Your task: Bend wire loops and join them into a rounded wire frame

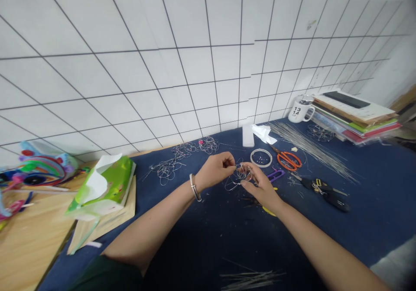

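Observation:
A tangle of thin looped wire [242,175] hangs between my two hands, over the dark blue cloth. My left hand [217,168], with a bangle at the wrist, pinches the wire's left side between thumb and fingertips. On the other side, my right hand [260,186] grips the loops with its fingers curled around their edge. Partly hidden under the right hand lies a tool with yellow handles [269,211]. Just beyond that hand are a purple tool [275,175] and a round white dish [261,158] holding small beads.
Orange-handled scissors [288,161] and black-handled tools [325,190] lie to the right. Long straight wires [312,148] spread below a white mug [299,111] and stacked books [355,115]. Wire bundles [165,169] lie near the wall; a green tissue pack [110,182] sits left. Cut wires [248,279] lie in front.

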`<act>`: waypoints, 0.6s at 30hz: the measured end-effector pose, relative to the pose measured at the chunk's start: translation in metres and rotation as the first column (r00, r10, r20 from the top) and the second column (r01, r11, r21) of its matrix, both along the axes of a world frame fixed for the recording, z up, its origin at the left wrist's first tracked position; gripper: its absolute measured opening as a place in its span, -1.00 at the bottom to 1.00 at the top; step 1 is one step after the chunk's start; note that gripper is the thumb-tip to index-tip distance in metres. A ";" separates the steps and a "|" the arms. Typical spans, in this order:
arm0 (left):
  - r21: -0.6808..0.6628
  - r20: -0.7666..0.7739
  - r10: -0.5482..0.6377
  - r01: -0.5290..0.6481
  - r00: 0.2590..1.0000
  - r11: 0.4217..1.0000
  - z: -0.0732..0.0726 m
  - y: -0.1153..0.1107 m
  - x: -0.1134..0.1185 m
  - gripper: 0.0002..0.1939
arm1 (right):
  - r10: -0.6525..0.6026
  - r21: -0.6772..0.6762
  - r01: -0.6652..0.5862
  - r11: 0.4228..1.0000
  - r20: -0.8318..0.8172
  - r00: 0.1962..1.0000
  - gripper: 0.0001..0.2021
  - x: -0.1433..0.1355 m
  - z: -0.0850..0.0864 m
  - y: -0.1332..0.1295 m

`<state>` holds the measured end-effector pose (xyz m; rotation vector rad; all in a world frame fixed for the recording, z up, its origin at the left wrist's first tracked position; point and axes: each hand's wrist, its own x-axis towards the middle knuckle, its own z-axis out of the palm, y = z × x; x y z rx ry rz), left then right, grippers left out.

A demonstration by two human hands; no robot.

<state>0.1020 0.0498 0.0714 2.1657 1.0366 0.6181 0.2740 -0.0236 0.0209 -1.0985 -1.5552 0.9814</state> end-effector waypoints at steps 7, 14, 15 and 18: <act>0.011 -0.007 0.003 -0.003 1.000 1.000 0.001 0.001 0.000 -0.94 | -0.048 -0.014 0.048 0.999 0.008 0.999 -0.64 0.000 -0.006 0.003; 0.104 -0.042 0.035 -0.030 0.999 0.994 0.003 0.002 -0.003 -0.95 | -0.077 -0.038 0.080 0.996 0.075 0.994 -0.69 0.004 -0.009 0.009; 0.125 -0.054 0.043 -0.036 0.998 0.992 0.002 0.003 -0.004 -0.95 | -0.082 -0.038 0.086 0.996 0.083 0.993 -0.67 0.005 -0.010 0.010; 0.190 -0.093 0.074 -0.055 0.993 0.980 0.001 0.004 -0.005 -0.95 | -0.124 -0.020 0.128 0.992 0.153 0.980 -0.65 0.011 -0.014 0.015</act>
